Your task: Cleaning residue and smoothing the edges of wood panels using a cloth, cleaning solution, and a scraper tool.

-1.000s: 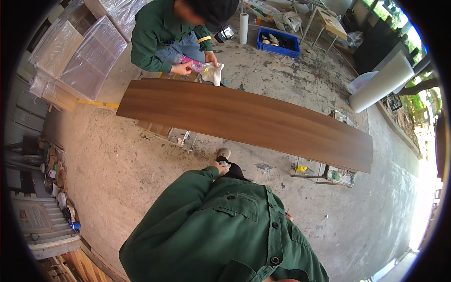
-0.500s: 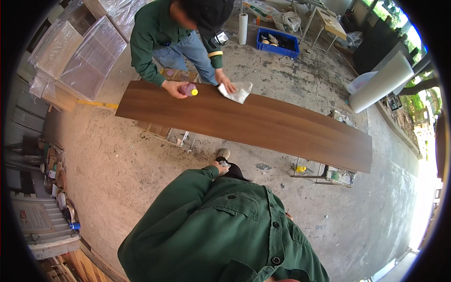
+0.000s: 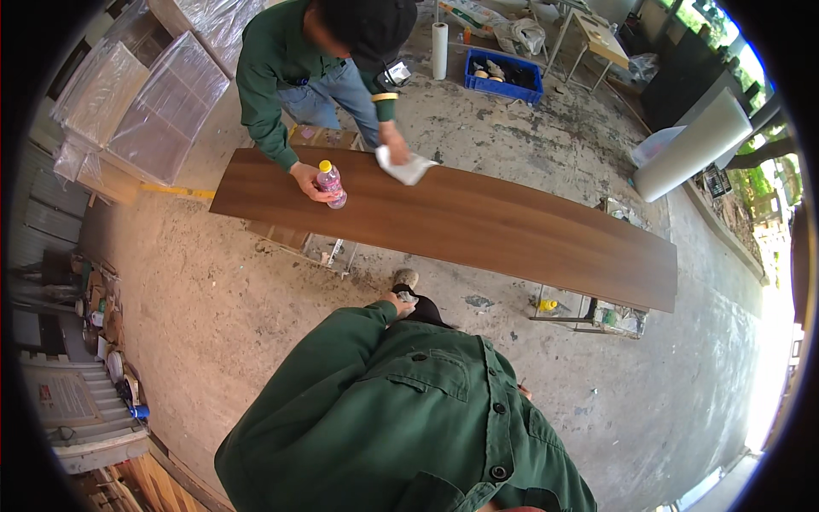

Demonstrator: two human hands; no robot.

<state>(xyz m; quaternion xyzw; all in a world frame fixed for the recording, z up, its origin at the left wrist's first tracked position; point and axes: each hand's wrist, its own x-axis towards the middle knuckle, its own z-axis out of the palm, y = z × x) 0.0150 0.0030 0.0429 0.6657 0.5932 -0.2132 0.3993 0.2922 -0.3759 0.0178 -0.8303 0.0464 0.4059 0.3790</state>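
One long, smooth, wood-grained brown board (image 3: 478, 222) lies across low stands (image 3: 567, 322) ahead of us, with a co-worker's hand (image 3: 309, 181) around a plastic bottle (image 3: 333, 189) over it. On our side, our left hand (image 3: 396, 304) grasps a pale, crumpled wad (image 3: 409, 297); our right hand (image 3: 525, 392) barely shows, so we cannot tell its grip.

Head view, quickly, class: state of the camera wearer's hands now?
Left hand: closed, holding a small pale thing.
Right hand: mostly hidden; cannot be told.

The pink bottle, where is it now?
Head view, left of centre: the pink bottle is in a co-worker's hand at the brown board, left of a white cloth.
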